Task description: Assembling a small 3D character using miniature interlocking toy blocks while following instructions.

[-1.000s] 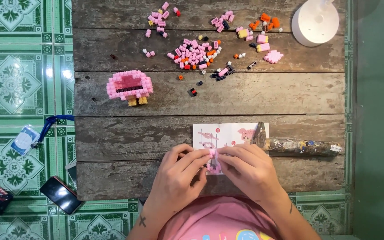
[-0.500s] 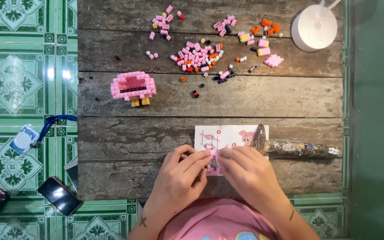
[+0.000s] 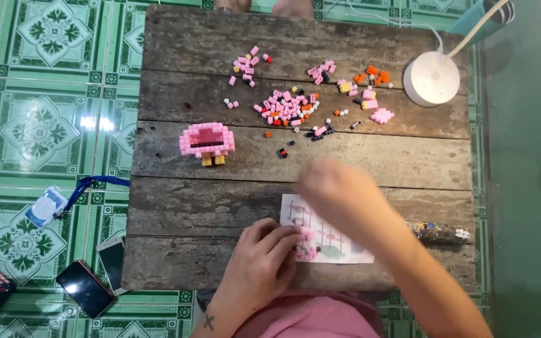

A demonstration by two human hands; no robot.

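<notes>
One wooden surface [image 3: 220, 206], planks weathered. Instruction sheet [image 3: 345, 241] near front edge. Right hand [image 3: 336, 191] blurred above it, grip unreadable. Left hand [image 3: 264, 263] pinches small pink block piece [image 3: 307, 241] on the sheet. Hands apart.

My left hand [image 3: 264, 260] sits low near the near edge of the counter [image 3: 220, 206], knuckles up, fingers curled inward with the fingertips [image 3: 297, 241] pinched together toward the right. My right hand [image 3: 336, 188] is lifted and stretched out toward the middle of the counter, blurred, so I cannot tell how its fingers are set. My right forearm runs back diagonally to the near right corner.
</notes>
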